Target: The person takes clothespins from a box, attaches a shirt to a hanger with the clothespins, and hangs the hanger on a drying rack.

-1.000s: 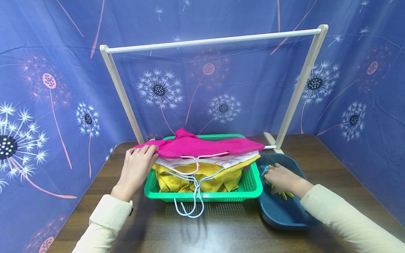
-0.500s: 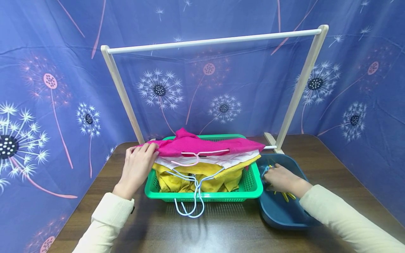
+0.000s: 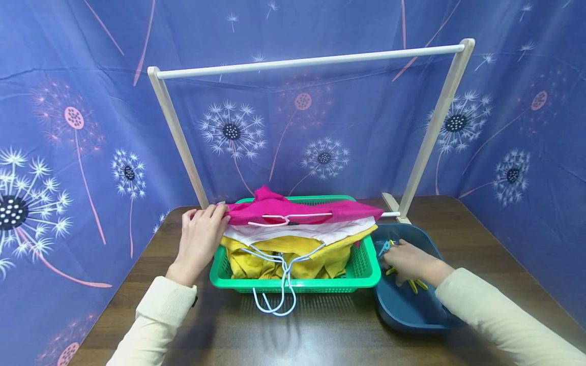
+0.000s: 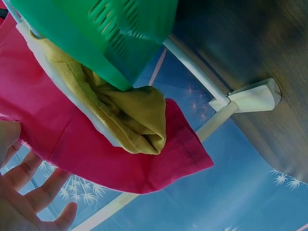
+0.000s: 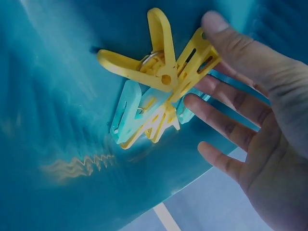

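Observation:
My left hand pinches the left edge of a bright pink shirt, thumb on one side and fingers behind. This shirt is on a pink hanger and lies over a white garment and a yellow garment in a green basket. Light blue hangers dangle their hooks over the basket's front rim. Inside a dark blue tub, my right hand reaches among clothespins, fingers spread; its thumb tip meets the end of a yellow clothespin. Light blue clothespins lie beneath.
Behind the basket stands a clothes rack with a white top rail and wooden posts. The blue tub is right of the basket on the wooden table. A patterned blue curtain surrounds the table.
The pink hanger's hook has swung upward, away from the basket's front. My left hand keeps its hold on the pink shirt. My right hand has shifted only slightly in the tub.

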{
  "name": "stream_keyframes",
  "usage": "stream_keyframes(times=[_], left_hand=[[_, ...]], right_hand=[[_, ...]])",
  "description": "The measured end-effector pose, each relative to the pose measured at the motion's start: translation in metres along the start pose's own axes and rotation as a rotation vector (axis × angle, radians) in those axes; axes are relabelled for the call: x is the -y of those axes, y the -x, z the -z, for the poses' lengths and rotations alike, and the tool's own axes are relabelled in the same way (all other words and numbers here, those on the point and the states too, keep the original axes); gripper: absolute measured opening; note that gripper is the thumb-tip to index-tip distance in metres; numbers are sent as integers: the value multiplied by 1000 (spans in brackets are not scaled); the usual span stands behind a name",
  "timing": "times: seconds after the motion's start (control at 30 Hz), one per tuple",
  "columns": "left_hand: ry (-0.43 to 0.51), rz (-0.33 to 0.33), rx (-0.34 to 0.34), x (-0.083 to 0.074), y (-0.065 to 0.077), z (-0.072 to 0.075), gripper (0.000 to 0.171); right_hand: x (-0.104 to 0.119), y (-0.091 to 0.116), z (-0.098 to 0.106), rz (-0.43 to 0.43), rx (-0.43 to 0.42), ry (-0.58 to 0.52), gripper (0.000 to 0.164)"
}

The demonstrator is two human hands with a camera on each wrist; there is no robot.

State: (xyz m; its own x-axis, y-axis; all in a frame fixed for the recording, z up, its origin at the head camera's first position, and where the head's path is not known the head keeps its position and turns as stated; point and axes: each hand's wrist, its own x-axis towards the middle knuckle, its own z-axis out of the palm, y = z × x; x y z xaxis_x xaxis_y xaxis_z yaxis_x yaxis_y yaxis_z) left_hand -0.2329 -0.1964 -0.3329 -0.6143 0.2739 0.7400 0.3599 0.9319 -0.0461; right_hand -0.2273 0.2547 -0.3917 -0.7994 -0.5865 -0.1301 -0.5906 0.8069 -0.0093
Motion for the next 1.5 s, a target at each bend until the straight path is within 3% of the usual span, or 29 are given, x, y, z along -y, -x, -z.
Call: stream_keyframes(times=[0.43,0.8,1.17,1.5], left_hand=[[23,35,-17,-1,-2,-5,14],[41,70,-25,-2,-5,-5,12],[48,96,-24,-4,-10,-6,11],[53,112,-20,-3,-11,-7,12]], right_hand=[[2,-2,-2,-11,39,67,32],[-2,-5,-4,19,-15,88,27],[-7,-3,3,-11,-64,141,56],[-13,4,17,-8,-148,176,44]])
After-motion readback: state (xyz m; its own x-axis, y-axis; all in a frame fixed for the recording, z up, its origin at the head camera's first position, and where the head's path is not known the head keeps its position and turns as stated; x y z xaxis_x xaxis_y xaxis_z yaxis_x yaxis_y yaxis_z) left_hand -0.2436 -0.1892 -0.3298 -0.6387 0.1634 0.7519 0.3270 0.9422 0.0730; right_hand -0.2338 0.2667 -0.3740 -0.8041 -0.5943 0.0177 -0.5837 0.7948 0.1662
